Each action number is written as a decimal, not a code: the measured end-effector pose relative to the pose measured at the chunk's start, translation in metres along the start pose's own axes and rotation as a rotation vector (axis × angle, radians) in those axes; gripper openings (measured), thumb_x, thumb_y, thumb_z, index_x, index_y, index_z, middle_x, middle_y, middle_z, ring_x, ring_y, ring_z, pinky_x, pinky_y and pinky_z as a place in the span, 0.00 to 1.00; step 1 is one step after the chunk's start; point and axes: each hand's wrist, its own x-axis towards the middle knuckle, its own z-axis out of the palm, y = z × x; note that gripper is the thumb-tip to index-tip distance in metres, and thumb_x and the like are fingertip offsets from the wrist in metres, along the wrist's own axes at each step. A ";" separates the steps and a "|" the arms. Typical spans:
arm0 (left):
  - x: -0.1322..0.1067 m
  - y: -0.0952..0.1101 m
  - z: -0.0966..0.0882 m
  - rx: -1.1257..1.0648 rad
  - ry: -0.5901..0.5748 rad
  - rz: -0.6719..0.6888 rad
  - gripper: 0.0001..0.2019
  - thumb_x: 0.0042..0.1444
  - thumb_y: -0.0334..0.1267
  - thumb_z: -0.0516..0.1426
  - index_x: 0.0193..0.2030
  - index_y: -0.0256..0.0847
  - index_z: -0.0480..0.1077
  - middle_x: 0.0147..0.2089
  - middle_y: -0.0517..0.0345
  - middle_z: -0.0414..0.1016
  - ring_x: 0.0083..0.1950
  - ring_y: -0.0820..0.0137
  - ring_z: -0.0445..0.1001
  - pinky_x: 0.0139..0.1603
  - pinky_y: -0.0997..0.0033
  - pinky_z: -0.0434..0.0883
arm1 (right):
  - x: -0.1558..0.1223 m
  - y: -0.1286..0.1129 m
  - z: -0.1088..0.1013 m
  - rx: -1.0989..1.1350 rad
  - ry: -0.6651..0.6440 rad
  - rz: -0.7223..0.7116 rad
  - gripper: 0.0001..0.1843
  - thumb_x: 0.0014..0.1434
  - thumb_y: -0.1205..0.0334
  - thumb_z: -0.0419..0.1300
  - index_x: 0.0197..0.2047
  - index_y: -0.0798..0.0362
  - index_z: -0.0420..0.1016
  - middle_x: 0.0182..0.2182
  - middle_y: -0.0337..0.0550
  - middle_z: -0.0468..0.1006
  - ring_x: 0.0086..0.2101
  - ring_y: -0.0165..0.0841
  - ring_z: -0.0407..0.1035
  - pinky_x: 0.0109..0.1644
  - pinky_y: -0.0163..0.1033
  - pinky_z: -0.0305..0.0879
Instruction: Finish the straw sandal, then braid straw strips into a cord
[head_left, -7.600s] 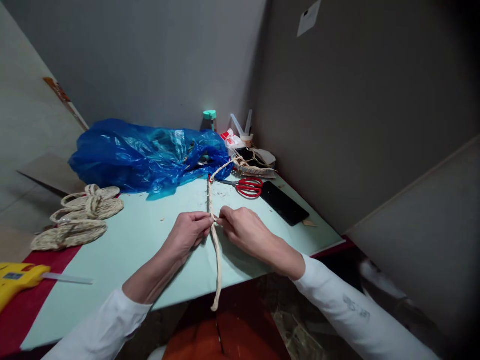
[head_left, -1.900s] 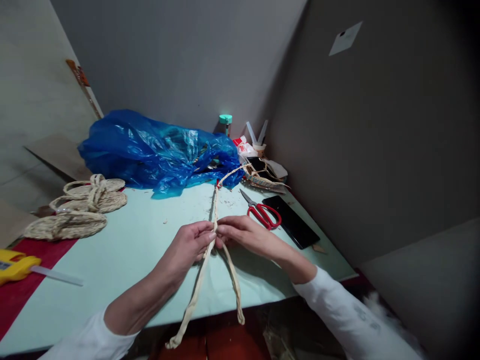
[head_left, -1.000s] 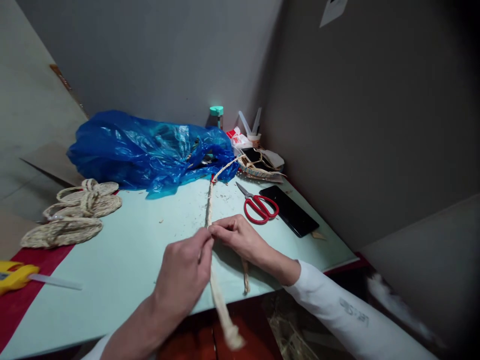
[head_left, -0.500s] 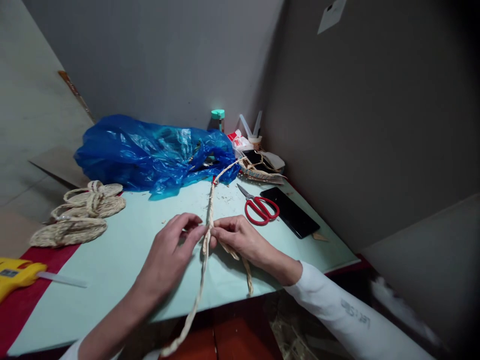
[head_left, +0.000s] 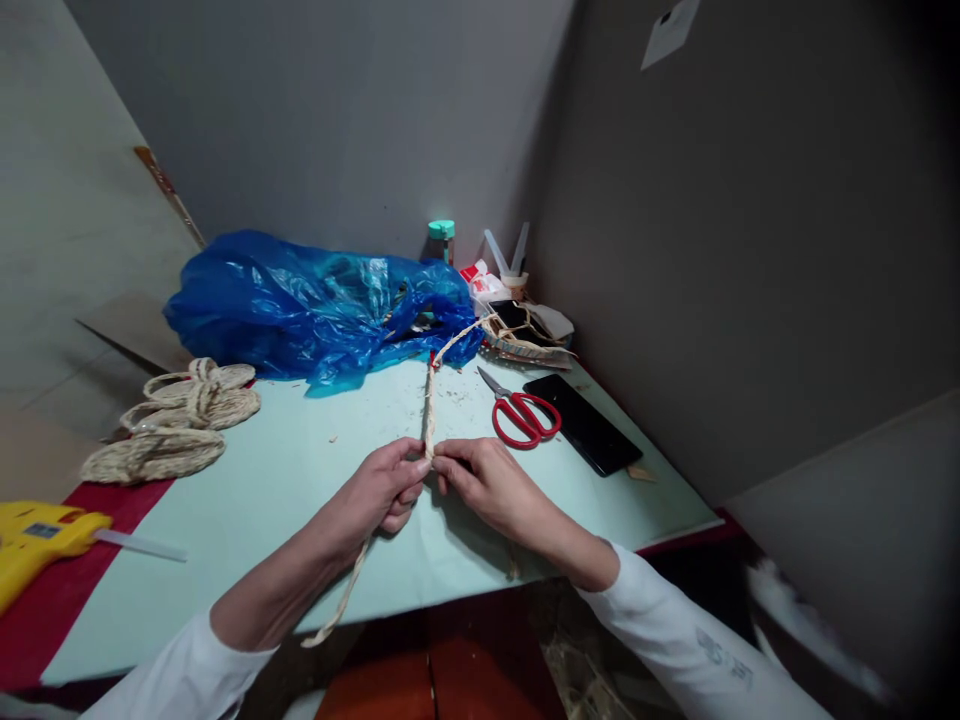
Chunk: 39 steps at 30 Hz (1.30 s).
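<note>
A braided straw cord [head_left: 430, 400] runs from a red clip near the blue bag toward me over the pale green table [head_left: 262, 500]. My left hand [head_left: 384, 486] and my right hand [head_left: 480, 482] meet at the cord's near end, both pinching it, fingertips almost touching. One loose straw strand [head_left: 339, 605] trails from under my left hand down past the table's front edge. Another strand shows faintly below my right wrist.
Red-handled scissors [head_left: 523, 413] and a black phone [head_left: 583, 423] lie right of the cord. A crumpled blue plastic bag [head_left: 315, 305] fills the back. Woven straw sandals [head_left: 176, 420] sit at the left, a yellow glue gun [head_left: 41, 535] at the near left. Small clutter [head_left: 517, 325] fills the corner.
My left hand, open-fingered half a second ago, has closed on the cord next to the right hand. The loose strands have swung closer under my hands.
</note>
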 end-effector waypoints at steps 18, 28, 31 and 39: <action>-0.001 -0.004 0.009 0.321 0.225 0.222 0.07 0.52 0.36 0.55 0.24 0.41 0.64 0.15 0.67 0.61 0.18 0.75 0.60 0.22 0.75 0.55 | -0.030 -0.039 0.022 -0.768 0.130 -0.077 0.11 0.51 0.72 0.58 0.40 0.55 0.70 0.35 0.46 0.70 0.28 0.34 0.64 0.26 0.38 0.50; -0.009 0.000 0.003 -0.003 0.137 0.118 0.12 0.52 0.43 0.61 0.29 0.36 0.68 0.17 0.69 0.57 0.17 0.82 0.49 0.19 0.78 0.43 | -0.046 -0.031 0.035 -0.612 0.290 -0.243 0.10 0.62 0.69 0.52 0.41 0.57 0.74 0.31 0.46 0.73 0.32 0.36 0.66 0.33 0.39 0.61; -0.009 0.003 0.005 -0.007 0.124 0.143 0.11 0.53 0.43 0.60 0.29 0.36 0.68 0.18 0.68 0.58 0.18 0.82 0.50 0.20 0.79 0.44 | -0.034 -0.030 0.009 -0.484 0.470 -0.163 0.12 0.66 0.62 0.51 0.43 0.55 0.75 0.37 0.49 0.75 0.38 0.37 0.67 0.44 0.41 0.62; -0.009 -0.005 -0.003 0.166 0.077 0.213 0.10 0.57 0.41 0.57 0.29 0.37 0.68 0.22 0.66 0.61 0.22 0.79 0.55 0.23 0.78 0.52 | 0.007 -0.010 0.001 0.086 -0.021 0.056 0.18 0.68 0.58 0.48 0.28 0.55 0.67 0.24 0.38 0.68 0.27 0.28 0.60 0.33 0.33 0.54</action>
